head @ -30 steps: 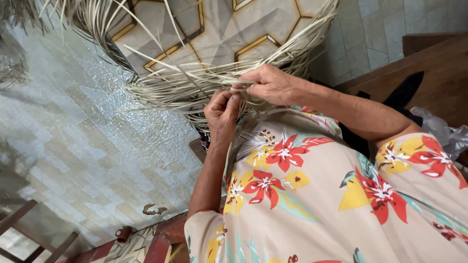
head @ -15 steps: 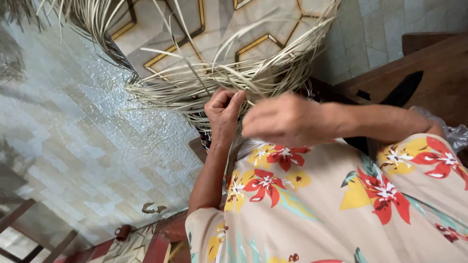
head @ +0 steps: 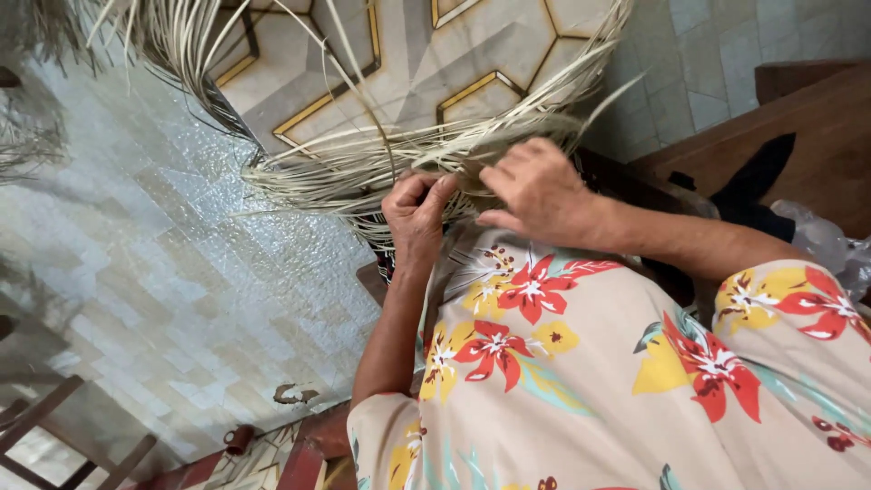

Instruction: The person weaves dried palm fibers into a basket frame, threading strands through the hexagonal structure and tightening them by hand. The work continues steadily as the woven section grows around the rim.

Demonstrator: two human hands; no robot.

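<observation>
Pale straw-coloured strips (head: 381, 168), cream to dull beige, some greyer where they bunch. The garment (head: 617, 381) is soft peach-beige, printed with big red flowers with white-and-dark centres, yellow blooms and pale teal leaves. The floor (head: 136, 272) shows small whitish-grey tiles with a glossy sheen; farther up, larger cream tiles (head: 390, 63) carry a geometric pattern outlined in yellow and dark brown. The wooden furniture (head: 817, 127) is deep reddish brown, and a black cloth (head: 753, 181) lies on it.
</observation>
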